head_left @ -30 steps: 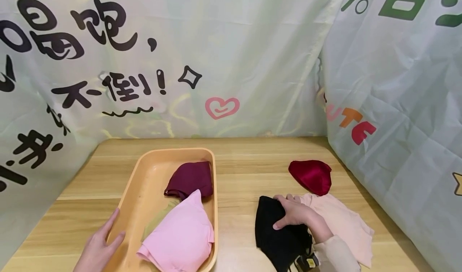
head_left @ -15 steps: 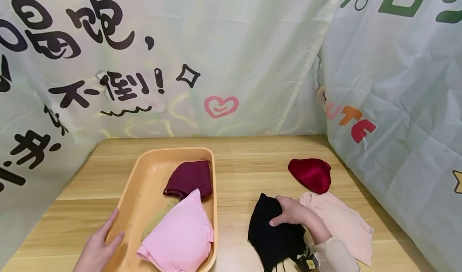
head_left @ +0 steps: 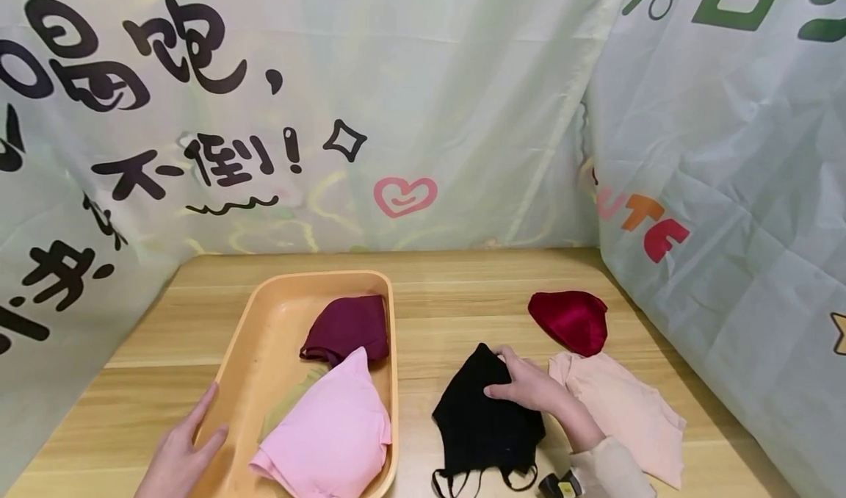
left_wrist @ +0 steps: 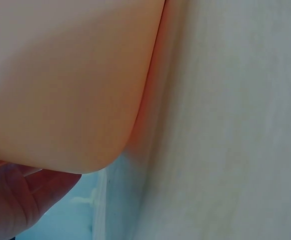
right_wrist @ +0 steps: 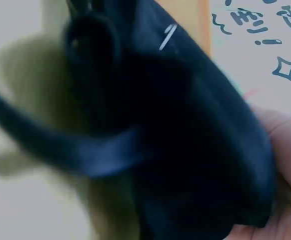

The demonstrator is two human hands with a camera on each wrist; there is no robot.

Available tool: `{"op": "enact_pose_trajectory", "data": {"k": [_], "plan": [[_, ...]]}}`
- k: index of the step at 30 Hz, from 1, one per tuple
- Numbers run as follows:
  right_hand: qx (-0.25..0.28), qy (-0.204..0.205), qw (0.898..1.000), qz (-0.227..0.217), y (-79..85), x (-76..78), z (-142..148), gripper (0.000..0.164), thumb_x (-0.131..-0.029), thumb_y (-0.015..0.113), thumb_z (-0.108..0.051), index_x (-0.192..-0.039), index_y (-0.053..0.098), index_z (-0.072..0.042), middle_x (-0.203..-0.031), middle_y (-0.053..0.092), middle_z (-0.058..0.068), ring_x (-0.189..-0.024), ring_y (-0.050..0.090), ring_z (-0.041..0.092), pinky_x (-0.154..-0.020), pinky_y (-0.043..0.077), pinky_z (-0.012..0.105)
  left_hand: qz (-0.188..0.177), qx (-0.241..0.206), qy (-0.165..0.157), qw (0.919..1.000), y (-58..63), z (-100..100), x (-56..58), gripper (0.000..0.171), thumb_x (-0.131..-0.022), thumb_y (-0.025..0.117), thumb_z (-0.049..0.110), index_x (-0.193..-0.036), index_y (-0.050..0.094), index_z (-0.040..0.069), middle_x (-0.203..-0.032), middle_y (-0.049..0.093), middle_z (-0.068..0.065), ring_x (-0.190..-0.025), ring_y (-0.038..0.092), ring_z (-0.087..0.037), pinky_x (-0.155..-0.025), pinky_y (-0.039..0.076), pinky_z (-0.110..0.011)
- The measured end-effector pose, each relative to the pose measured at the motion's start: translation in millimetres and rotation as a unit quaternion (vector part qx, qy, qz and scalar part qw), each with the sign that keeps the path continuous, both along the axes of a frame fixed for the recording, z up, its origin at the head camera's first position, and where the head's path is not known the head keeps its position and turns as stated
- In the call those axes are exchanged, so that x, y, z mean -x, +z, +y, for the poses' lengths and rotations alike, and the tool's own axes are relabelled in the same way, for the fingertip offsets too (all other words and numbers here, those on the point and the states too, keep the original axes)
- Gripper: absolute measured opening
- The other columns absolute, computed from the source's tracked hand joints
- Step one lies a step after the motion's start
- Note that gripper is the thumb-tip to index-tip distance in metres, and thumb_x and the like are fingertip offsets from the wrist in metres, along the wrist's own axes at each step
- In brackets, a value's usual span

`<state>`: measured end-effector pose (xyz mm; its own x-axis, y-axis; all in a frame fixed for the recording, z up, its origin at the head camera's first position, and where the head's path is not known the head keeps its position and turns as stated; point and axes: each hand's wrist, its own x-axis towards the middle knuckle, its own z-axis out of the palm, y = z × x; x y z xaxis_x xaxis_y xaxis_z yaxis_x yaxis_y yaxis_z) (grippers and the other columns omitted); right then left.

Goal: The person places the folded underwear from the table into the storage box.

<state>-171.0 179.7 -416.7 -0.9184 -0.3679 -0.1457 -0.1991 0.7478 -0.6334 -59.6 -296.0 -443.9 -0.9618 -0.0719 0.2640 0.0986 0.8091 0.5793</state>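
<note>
- Black cloth piece (head_left: 489, 432): lower right of centre in the head view, between tray and peach cloth; pointed end uppermost, thin loops (head_left: 518, 477) at its lower edge. Whether it touches the tabletop cannot be told. Blurred in the right wrist view, with a small white mark on it.
- Right hand (head_left: 532, 391): clamped on the black cloth piece near its pointed end, thumb on the near face, other fingertips hidden behind; sleeve (head_left: 615, 468) pale.
- Left hand (head_left: 181, 443): lower left, clamped on the tray's left rim; thumb over the inside, apart from the fingers along the outside.
- Tray (head_left: 264, 336), orange, rounded corners: left of centre.
- Inside, right half: maroon cloth (head_left: 350, 325) above; pink cloth (head_left: 330, 424) below, partly over an olive cloth (head_left: 291, 402).
- Dark red satin piece (head_left: 571, 322): right of centre, its lower tip meeting the peach cloth.
- Peach cloth (head_left: 628, 410): lower right, partly behind the right forearm.
- Tabletop (head_left: 449, 300): wood-grained.
- Curtain (head_left: 476, 116): pale, printed; black characters upper left, pink heart (head_left: 405, 197) centre.
</note>
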Motion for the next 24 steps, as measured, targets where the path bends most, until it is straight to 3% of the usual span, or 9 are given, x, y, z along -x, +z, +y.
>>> {"op": "enact_pose_trajectory", "data": {"k": [2, 5, 7, 12, 14, 17, 18, 21, 24], "plan": [[0.025, 0.01, 1.0, 0.006, -0.9, 0.8, -0.7, 0.07, -0.081, 0.068, -0.029, -0.136, 0.033, -0.003, -0.129, 0.046, 0.028, -0.117, 0.044, 0.043, -0.092, 0.039, 0.055, 0.003, 0.001, 0.001, 1.0, -0.5, 0.0, 0.1, 0.063, -0.084, 0.061, 0.009, -0.137, 0.031, -0.005, -0.127, 0.043, -0.032, -0.104, 0.046, -0.055, -0.08, 0.037, -0.058], [0.079, 0.039, 0.996, 0.022, -1.1, 2.6, -1.1, 0.069, -0.085, 0.063, -0.024, -0.141, 0.028, -0.003, -0.14, 0.034, 0.027, -0.126, 0.034, 0.044, -0.1, 0.031, 0.057, 0.008, 0.005, 0.005, 0.9999, -0.4, 0.0, 0.3, 0.063, -0.084, 0.062, 0.01, -0.138, 0.032, -0.003, -0.126, 0.044, -0.031, -0.104, 0.047, -0.054, -0.081, 0.045, -0.04], [0.114, 0.059, 0.991, 0.027, -0.4, 3.7, -1.3, 0.062, -0.089, 0.059, -0.02, -0.141, 0.03, -0.002, -0.142, 0.03, 0.026, -0.129, 0.028, 0.044, -0.102, 0.028, 0.058, 0.011, 0.006, 0.006, 0.9999, -0.5, -0.1, 0.1, 0.063, -0.084, 0.062, 0.01, -0.138, 0.032, -0.002, -0.125, 0.044, -0.03, -0.104, 0.047, -0.053, -0.08, 0.045, -0.039], [0.173, 0.086, 0.981, 0.035, 2.1, 5.7, -2.3, 0.039, -0.092, 0.051, -0.011, -0.13, 0.048, -0.001, -0.134, 0.045, 0.021, -0.127, 0.033, 0.04, -0.1, 0.032, 0.054, 0.016, 0.006, 0.006, 0.9998, -0.1, -0.4, -1.2, 0.062, -0.083, 0.062, 0.007, -0.137, 0.033, -0.004, -0.126, 0.044, -0.031, -0.103, 0.048, -0.054, -0.079, 0.042, -0.051], [0.182, 0.079, 0.979, 0.039, 3.3, 5.6, -3.3, 0.032, -0.093, 0.05, -0.009, -0.123, 0.056, -0.002, -0.127, 0.053, 0.018, -0.123, 0.039, 0.037, -0.099, 0.037, 0.046, 0.02, 0.007, 0.007, 0.9998, -0.1, -0.6, -0.9, 0.061, -0.082, 0.063, 0.006, -0.136, 0.034, -0.004, -0.125, 0.045, -0.03, -0.102, 0.048, -0.053, -0.081, 0.048, -0.033], [0.201, 0.055, 0.977, 0.034, 5.1, 4.4, -5.4, 0.027, -0.093, 0.049, -0.009, -0.116, 0.06, -0.001, -0.122, 0.057, 0.017, -0.119, 0.044, 0.034, -0.097, 0.04, 0.038, 0.026, 0.006, 0.008, 0.9996, 0.0, -0.7, -0.3, 0.061, -0.081, 0.064, 0.006, -0.135, 0.036, -0.005, -0.123, 0.045, -0.029, -0.101, 0.049, -0.051, -0.078, 0.038, -0.004], [0.21, 0.043, 0.976, 0.03, 5.7, 3.8, -6.2, 0.026, -0.093, 0.049, -0.01, -0.115, 0.061, -0.001, -0.121, 0.057, 0.017, -0.119, 0.044, 0.033, -0.097, 0.04, 0.037, 0.027, 0.007, 0.008, 0.9996, 0.0, -0.6, -0.3, 0.061, -0.081, 0.064, 0.006, -0.134, 0.037, -0.005, -0.123, 0.045, -0.029, -0.101, 0.05, -0.051, -0.078, 0.038, -0.004], [0.243, 0.006, 0.97, 0.015, 7.1, 3.0, -8.9, 0.028, -0.092, 0.052, -0.012, -0.115, 0.06, 0.0, -0.123, 0.056, 0.017, -0.121, 0.042, 0.032, -0.098, 0.038, 0.04, 0.021, 0.003, 0.005, 0.9998, 0.7, -0.2, -1.0, 0.06, -0.082, 0.063, 0.006, -0.134, 0.035, -0.006, -0.125, 0.044, -0.03, -0.101, 0.049, -0.053, -0.081, 0.049, -0.03], [0.268, -0.026, 0.963, 0.013, 8.7, 3.0, -12.0, 0.03, -0.09, 0.056, -0.013, -0.116, 0.06, -0.001, -0.125, 0.055, 0.017, -0.123, 0.041, 0.031, -0.1, 0.035, 0.043, 0.009, -0.001, 0.004, 1.0, 2.2, 0.5, -1.6, 0.06, -0.084, 0.061, 0.007, -0.135, 0.033, -0.006, -0.126, 0.043, -0.032, -0.101, 0.047, -0.055, -0.08, 0.039, -0.059]]}}
